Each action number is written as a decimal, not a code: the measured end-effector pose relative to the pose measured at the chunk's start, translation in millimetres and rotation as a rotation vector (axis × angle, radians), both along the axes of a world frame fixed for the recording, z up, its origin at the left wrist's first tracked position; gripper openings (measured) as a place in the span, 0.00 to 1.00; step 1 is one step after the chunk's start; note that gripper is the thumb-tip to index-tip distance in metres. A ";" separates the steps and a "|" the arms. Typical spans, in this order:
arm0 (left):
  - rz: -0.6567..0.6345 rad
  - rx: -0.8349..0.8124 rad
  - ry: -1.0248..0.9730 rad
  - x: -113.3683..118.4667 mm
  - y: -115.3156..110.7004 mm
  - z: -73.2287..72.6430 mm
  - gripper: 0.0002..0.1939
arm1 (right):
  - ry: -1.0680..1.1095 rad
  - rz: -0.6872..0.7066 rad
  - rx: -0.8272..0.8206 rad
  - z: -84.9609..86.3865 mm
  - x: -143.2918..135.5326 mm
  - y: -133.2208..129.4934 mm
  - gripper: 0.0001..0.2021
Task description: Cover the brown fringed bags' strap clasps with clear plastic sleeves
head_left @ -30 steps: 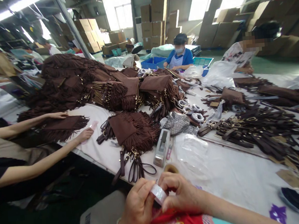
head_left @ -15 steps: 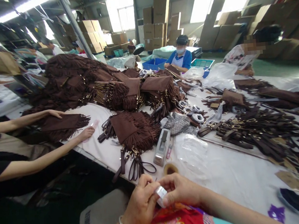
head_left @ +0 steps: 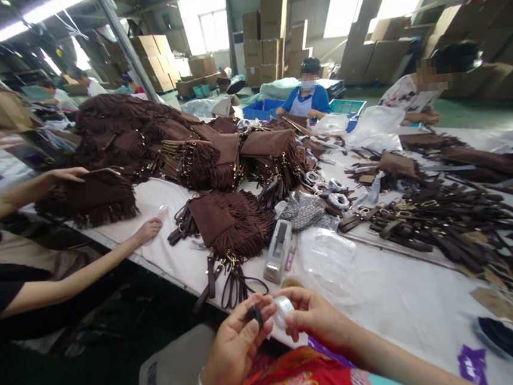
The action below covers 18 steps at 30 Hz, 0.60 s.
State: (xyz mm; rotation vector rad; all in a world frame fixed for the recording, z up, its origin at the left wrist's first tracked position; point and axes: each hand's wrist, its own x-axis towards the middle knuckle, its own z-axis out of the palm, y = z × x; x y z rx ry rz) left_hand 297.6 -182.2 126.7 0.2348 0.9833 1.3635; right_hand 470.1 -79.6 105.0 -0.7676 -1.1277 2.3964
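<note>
Head view: a person's hands meet low by the near edge of the white tabletop [head_left: 396, 303], each grasping something small. The left hand [head_left: 234, 344] pinches a dark piece [head_left: 256, 316] between thumb and fingers; the right hand [head_left: 314, 314] grips a shiny pale roll [head_left: 283, 310] just beside it, probably held close together for easy sight. Beyond them lie a grey box-shaped tool [head_left: 278, 253] and a clear plastic bag [head_left: 328, 261]. Brown fringed bags [head_left: 216, 220], with straps [head_left: 210, 280] trailing to the edge, likely limit room ahead. At left, a co-worker's hand [head_left: 149, 230] holds a pink comb [head_left: 163, 212].
</note>
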 end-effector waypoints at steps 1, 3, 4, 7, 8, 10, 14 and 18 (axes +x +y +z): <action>0.006 -0.002 -0.006 -0.4 0.5 1.3 0.22 | -0.003 -0.024 -0.005 0.1 -0.6 -0.4 0.26; 0.014 0.005 -0.015 -2.5 1.1 2.4 0.20 | -0.002 -0.060 -0.020 0.0 -1.5 -1.0 0.25; 0.020 0.007 -0.025 -4.1 1.3 2.3 0.19 | 0.000 -0.073 -0.029 -0.2 -1.9 -1.2 0.25; 0.051 -0.028 -0.075 -8.5 0.8 0.6 0.16 | 0.001 -0.092 -0.044 -1.2 -3.0 -2.2 0.25; 0.064 -0.045 -0.095 -9.4 0.3 -0.1 0.16 | 0.002 -0.094 -0.045 -1.7 -3.4 -2.8 0.26; 0.090 -0.063 -0.128 -10.0 -1.0 -1.6 0.18 | 0.010 -0.093 -0.050 -2.5 -4.2 -4.1 0.26; 0.078 -0.045 -0.124 -8.0 -2.4 -2.4 0.20 | 0.025 -0.099 -0.061 -3.0 -5.2 -5.5 0.25; -0.002 -0.064 0.140 -4.5 1.4 3.6 0.25 | 0.037 -0.116 -0.054 -1.9 -5.9 -3.9 0.27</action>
